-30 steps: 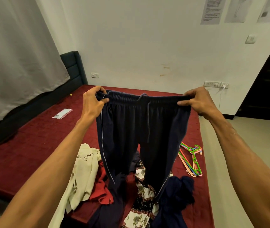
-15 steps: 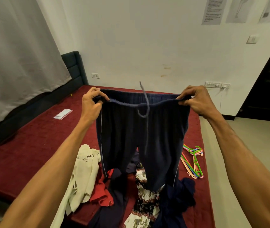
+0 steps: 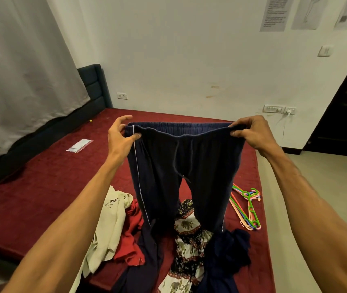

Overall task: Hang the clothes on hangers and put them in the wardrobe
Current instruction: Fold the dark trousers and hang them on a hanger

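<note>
Dark navy track pants [image 3: 206, 166] with a thin white side stripe hang in front of me over the red bed [image 3: 41, 187]. My left hand [image 3: 119, 138] pinches the left end of the elastic waistband between thumb and fingers. My right hand [image 3: 250, 133] grips the right end. The waistband is stretched flat between them, the drawstring dangling down the front. The legs hang down to the pile of clothes. A bundle of coloured plastic hangers [image 3: 248, 208] lies on the bed to the right of the pants.
Below the pants lie a cream shirt [image 3: 109, 225], a red garment [image 3: 131, 235], elephant-print cloth [image 3: 186, 246] and a dark blue garment [image 3: 229, 248]. A small clear packet [image 3: 79, 145] lies on the bed's left side. A dark door [image 3: 346, 115] stands at right, tiled floor beside the bed.
The pants were shaken: the drawstring flew up, then settled down the front. Both hands stay at the waistband ends, and my left hand's fingers have loosened to a pinch.
</note>
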